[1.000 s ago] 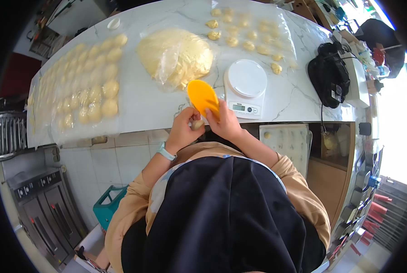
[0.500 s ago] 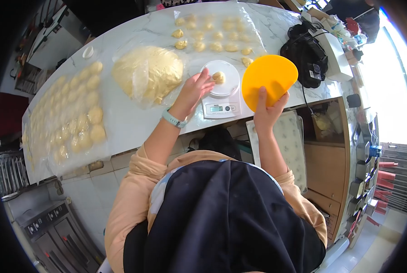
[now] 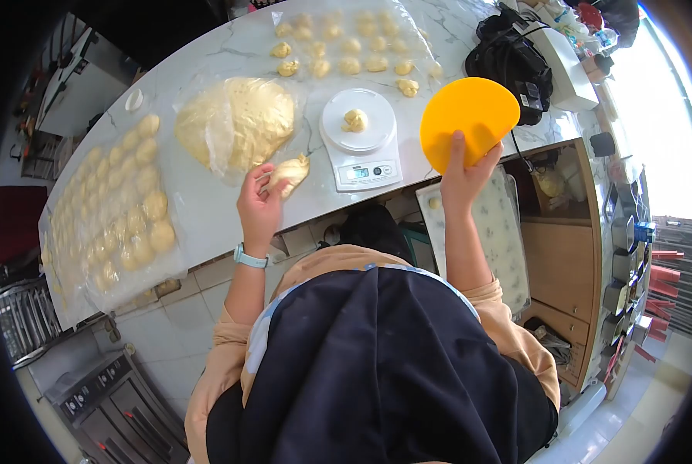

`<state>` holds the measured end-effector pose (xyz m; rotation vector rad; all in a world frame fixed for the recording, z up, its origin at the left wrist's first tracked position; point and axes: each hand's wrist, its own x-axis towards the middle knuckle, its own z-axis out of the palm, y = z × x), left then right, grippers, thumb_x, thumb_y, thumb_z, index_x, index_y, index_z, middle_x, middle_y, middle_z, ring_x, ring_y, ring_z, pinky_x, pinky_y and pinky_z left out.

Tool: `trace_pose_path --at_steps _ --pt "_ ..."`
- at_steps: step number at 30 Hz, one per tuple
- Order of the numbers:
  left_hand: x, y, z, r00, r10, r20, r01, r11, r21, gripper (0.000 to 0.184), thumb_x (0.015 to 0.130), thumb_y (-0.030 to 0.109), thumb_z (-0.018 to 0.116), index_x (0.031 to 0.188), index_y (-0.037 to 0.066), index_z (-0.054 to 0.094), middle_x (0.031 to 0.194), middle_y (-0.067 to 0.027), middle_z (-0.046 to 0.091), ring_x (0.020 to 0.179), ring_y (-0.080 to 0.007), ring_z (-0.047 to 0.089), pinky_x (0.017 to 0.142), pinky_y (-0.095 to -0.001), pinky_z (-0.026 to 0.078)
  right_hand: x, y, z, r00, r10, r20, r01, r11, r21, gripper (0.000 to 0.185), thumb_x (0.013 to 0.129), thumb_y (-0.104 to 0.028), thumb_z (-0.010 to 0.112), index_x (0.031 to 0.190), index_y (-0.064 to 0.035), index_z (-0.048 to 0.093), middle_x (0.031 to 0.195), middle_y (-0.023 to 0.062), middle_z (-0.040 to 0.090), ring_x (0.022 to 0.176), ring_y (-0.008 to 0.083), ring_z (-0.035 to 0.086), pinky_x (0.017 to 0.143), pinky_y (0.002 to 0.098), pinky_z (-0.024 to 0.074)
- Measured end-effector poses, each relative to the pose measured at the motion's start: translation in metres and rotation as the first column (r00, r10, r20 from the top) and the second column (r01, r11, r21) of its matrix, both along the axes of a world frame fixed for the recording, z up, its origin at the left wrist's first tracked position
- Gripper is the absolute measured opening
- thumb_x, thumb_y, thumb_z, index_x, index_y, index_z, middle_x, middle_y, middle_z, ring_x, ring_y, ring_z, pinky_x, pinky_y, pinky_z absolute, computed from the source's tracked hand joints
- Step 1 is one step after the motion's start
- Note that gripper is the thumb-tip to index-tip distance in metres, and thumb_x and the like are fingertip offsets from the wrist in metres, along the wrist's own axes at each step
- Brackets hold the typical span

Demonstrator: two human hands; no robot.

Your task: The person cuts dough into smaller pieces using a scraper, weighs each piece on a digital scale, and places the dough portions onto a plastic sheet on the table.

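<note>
My left hand (image 3: pixel 260 203) has its fingers closed on a torn piece of dough (image 3: pixel 291 176) by the table's front edge. Just behind it lies the large dough mass (image 3: pixel 242 124), partly under clear plastic. A small dough lump (image 3: pixel 354 120) rests on the round plate of the white kitchen scale (image 3: pixel 368 172), whose display is lit. My right hand (image 3: pixel 467 172) holds up a yellow plastic scraper (image 3: pixel 470 116), thumb on its face, to the right of the scale.
Rows of dough balls (image 3: pixel 135 224) lie under plastic at the left, and smaller pieces (image 3: pixel 350 46) at the back. A black bag (image 3: pixel 508 66) sits at the right. Below the table edge stands a pale tray (image 3: pixel 481 240).
My left hand has left the lump on the scale and moved left, and now grips another dough piece. The scraper remains in my right hand. The view has shifted slightly.
</note>
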<state>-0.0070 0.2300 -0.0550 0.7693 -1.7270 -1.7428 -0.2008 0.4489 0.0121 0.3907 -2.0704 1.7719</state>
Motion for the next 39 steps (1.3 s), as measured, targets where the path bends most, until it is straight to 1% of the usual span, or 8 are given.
trace_pose_path --at_steps 9,12,17,23,30,33,37,39 --pt "0.024 0.009 -0.005 0.976 0.126 0.176 0.082 0.538 -0.839 0.032 0.078 0.02 0.074 0.102 0.003 0.059 0.108 -0.0134 0.06 0.094 -0.0265 0.057 0.088 -0.0382 0.043 -0.005 -0.003 0.002 0.999 0.036 -0.014 -0.036 0.999 -0.03 0.04 0.088 -0.016 0.062 0.117 0.0001 0.039 0.108 0.0101 0.048 0.102 0.0178 0.05 0.086 0.0302 0.0426" --pt "0.026 0.021 -0.008 0.974 0.208 -0.089 -0.214 0.719 -0.661 0.037 0.072 0.023 0.078 0.097 0.005 0.059 0.106 -0.0086 0.06 0.09 -0.0241 0.056 0.089 -0.0387 0.039 -0.006 -0.003 0.003 0.999 0.033 -0.029 -0.035 0.998 -0.052 0.039 0.088 -0.016 0.062 0.116 -0.0002 0.04 0.108 0.0099 0.05 0.101 0.0176 0.051 0.085 0.0299 0.0435" --pt "0.037 0.012 -0.029 0.95 0.24 0.199 -0.026 0.696 -0.718 0.031 0.068 0.017 0.081 0.089 0.004 0.061 0.095 -0.0071 0.062 0.092 -0.0239 0.056 0.083 -0.0363 0.043 0.011 -0.029 -0.011 0.949 0.313 0.042 -0.316 0.944 0.093 0.038 0.087 -0.014 0.061 0.117 -0.0013 0.04 0.098 0.0137 0.059 0.087 0.0217 0.06 0.076 0.0323 0.0482" --pt "0.048 0.011 -0.028 0.962 0.238 0.134 -0.031 0.582 -0.813 0.018 0.07 0.008 0.077 0.083 0.004 0.065 0.09 -0.0066 0.063 0.094 -0.025 0.057 0.081 -0.0347 0.044 0.059 -0.09 0.008 0.487 0.793 0.366 -0.86 0.363 0.357 0.04 0.087 -0.017 0.057 0.119 -0.0026 0.037 0.08 0.0209 0.062 0.071 0.0388 0.062 0.06 0.0412 0.0502" --pt "0.065 0.014 -0.023 0.94 0.288 0.184 -0.011 0.563 -0.827 0.018 0.07 0.006 0.075 0.084 0.005 0.064 0.089 -0.0057 0.063 0.095 -0.026 0.056 0.085 -0.0368 0.042 0.094 -0.158 -0.008 0.306 0.802 0.513 -0.732 -0.146 0.665 0.038 0.087 -0.02 0.053 0.118 -0.0025 0.039 0.076 0.0196 0.062 0.065 0.0381 0.061 0.06 0.0469 0.049" --pt "0.065 0.011 -0.013 0.934 0.264 0.239 0.057 0.552 -0.832 0.017 0.075 0.003 0.072 0.088 0.003 0.062 0.09 -0.0057 0.063 0.091 -0.021 0.058 0.084 -0.0337 0.044 0.109 -0.138 -0.058 0.296 0.951 0.087 -0.779 0.187 0.599 0.037 0.087 -0.021 0.054 0.116 -0.0026 0.042 0.081 0.019 0.063 0.069 0.0369 0.062 0.061 0.0446 0.0503" --pt "0.059 0.012 -0.027 0.966 0.253 0.057 -0.214 0.901 -0.377 0.011 0.081 0.003 0.066 0.091 0.002 0.061 0.088 -0.0058 0.063 0.081 -0.016 0.061 0.075 -0.028 0.049 0.096 -0.098 -0.061 0.519 0.753 0.404 -0.82 0.304 0.486 0.032 0.089 -0.017 0.058 0.112 0.0007 0.045 0.096 0.0214 0.061 0.083 0.0333 0.063 0.067 0.0374 0.0521" --pt "0.04 0.012 -0.013 0.97 0.216 -0.114 -0.241 0.915 -0.324 0.009 0.084 0.002 0.062 0.093 -0.001 0.059 0.088 -0.007 0.063 0.078 -0.0134 0.062 0.071 -0.0249 0.05 0.078 -0.08 -0.053 0.709 0.691 0.142 -0.694 0.646 0.317 0.032 0.089 -0.013 0.06 0.112 0.0024 0.044 0.096 0.018 0.062 0.082 0.0266 0.064 0.069 0.0338 0.051"
